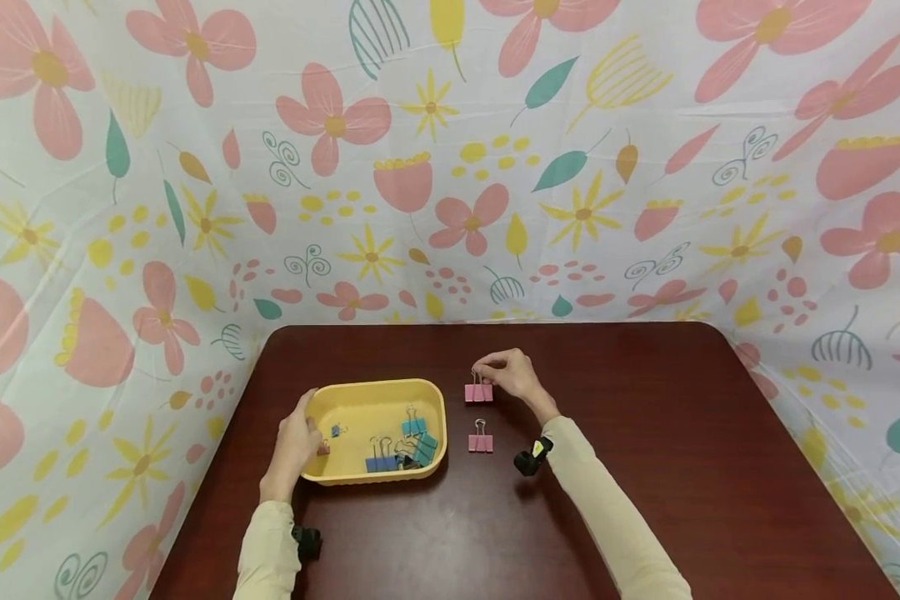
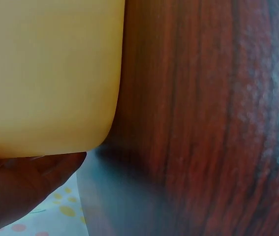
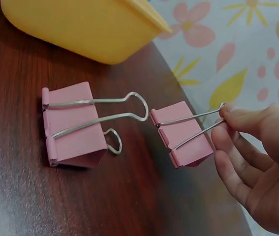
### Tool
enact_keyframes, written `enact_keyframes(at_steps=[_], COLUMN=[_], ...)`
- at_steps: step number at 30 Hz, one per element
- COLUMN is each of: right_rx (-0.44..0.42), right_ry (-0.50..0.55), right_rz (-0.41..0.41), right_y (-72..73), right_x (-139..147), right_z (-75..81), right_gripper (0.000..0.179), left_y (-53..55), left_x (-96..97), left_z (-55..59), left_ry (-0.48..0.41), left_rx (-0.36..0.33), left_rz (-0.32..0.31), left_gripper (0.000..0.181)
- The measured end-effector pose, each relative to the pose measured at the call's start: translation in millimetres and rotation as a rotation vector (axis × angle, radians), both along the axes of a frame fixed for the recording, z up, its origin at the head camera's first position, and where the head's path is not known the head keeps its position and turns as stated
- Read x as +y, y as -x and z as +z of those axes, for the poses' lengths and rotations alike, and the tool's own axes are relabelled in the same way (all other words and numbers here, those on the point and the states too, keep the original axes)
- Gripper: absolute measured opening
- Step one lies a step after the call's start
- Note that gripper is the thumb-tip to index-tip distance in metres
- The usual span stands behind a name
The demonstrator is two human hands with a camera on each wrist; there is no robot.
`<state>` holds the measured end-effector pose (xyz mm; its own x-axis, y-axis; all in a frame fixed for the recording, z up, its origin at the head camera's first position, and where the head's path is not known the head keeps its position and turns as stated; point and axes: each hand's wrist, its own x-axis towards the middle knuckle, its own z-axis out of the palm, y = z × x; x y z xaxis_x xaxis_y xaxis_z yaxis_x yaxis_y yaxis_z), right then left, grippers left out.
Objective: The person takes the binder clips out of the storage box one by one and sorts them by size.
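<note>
My right hand (image 1: pixel 512 372) pinches a pink binder clip (image 1: pixel 478 393) by its wire handle, finger and thumb at the handle's end. In the right wrist view that clip (image 3: pixel 182 132) hangs from the fingertips; whether it touches the table is hard to tell. Nearer me on the table stands a second pink binder clip (image 3: pixel 75 127), its handles sticking out. At the left, my left hand (image 1: pixel 294 437) grips the end of a yellow plastic basket (image 1: pixel 375 389), thumb side over the rim. In the left wrist view, the basket's wall (image 2: pixel 50 83) hides part of that hand (image 2: pixel 26 184).
Blue binder clips (image 1: pixel 381 463) and teal binder clips (image 1: pixel 424 448) lie in the basket's right part, with a black one among them. A tiny blue clip (image 1: pixel 336 430) and something small and pink (image 1: pixel 323 447) sit near its left end. A flowered cloth (image 1: pixel 450 167) surrounds the dark table (image 1: pixel 645 433).
</note>
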<state>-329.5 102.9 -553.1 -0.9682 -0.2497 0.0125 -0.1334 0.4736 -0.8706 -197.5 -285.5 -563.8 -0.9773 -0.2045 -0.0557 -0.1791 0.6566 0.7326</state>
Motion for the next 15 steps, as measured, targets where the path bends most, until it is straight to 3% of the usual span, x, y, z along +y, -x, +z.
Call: enact_keyframes(at_steps=[7,15], right_rx=[-0.005,0.013], right_ry=[-0.022,0.049], right_rz=[-0.019,-0.004], right_y=[1.2,4.5], right_x=[2,1], right_z=[-12.9,-17.0], right_gripper=[0.014,0.021], left_y=[-0.1,2.0], left_x=[-0.6,-2.0], left_z=[-0.1,-1.2], left_ry=[0.016,0.031], left_rx=[-0.003,0.021], left_rz=[0.006,-0.008], left_gripper=[0.059,0.058])
